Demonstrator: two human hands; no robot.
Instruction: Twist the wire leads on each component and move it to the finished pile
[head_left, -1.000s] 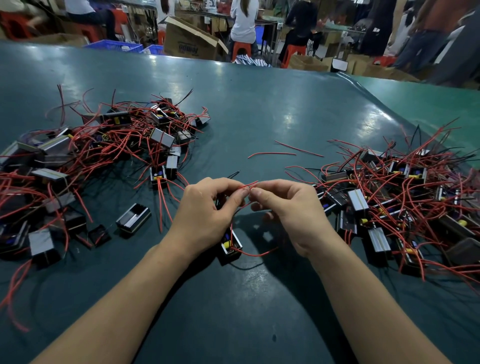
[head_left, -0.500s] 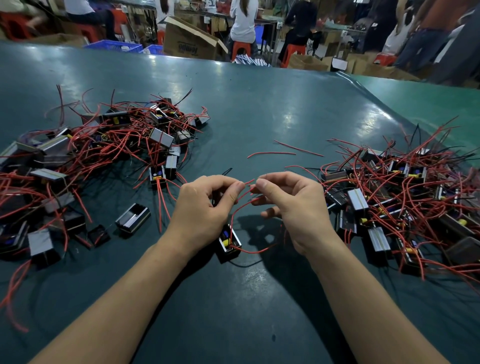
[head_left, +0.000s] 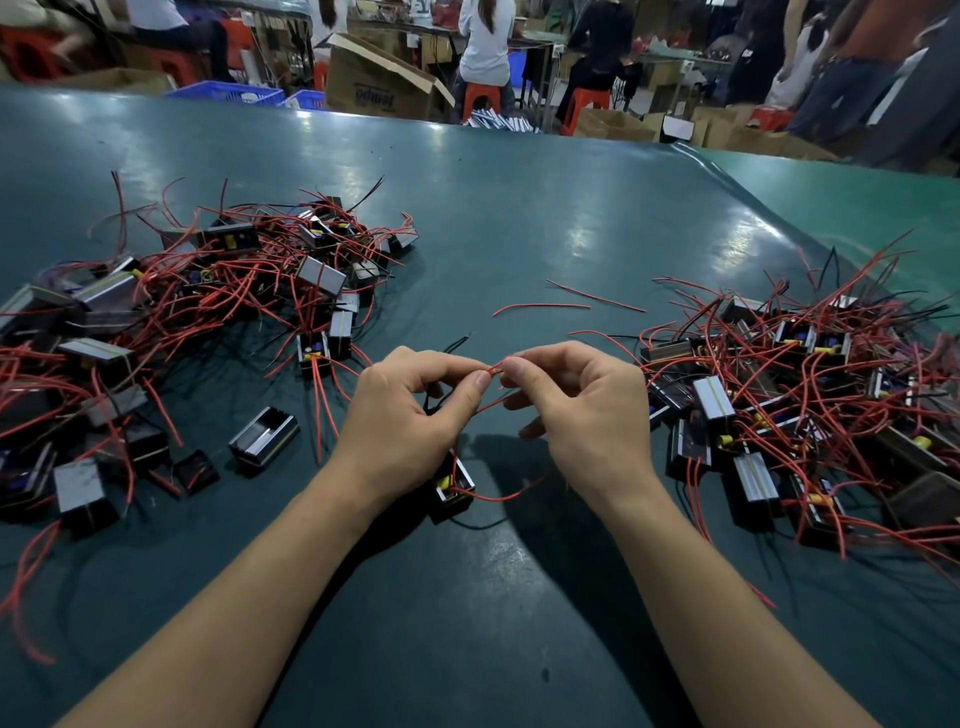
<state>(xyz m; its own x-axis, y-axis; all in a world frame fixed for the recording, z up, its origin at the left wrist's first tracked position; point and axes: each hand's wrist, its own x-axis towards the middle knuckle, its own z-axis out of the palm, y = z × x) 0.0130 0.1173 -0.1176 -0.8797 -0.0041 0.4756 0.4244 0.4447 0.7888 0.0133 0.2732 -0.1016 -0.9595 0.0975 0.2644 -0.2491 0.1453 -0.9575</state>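
A small black component (head_left: 453, 491) with a yellow part rests on the green table (head_left: 519, 234) under my left wrist. Its red wire leads (head_left: 496, 370) rise between my hands. My left hand (head_left: 410, 415) pinches the leads between thumb and forefinger. My right hand (head_left: 582, 410) pinches the same leads just to the right, fingertips almost touching the left ones. One red lead loops down to the component (head_left: 498, 498). A black lead (head_left: 457, 343) pokes out behind my left hand.
A pile of components with red wires (head_left: 171, 312) covers the left of the table, another pile (head_left: 810, 395) the right. Two loose red wires (head_left: 566, 304) lie beyond my hands. A lone black part (head_left: 264, 436) sits left of my forearm. People and boxes are behind the table.
My hands have shifted slightly apart and back together around the red leads. The loop of red wire below them has changed shape. The component has stayed in place.
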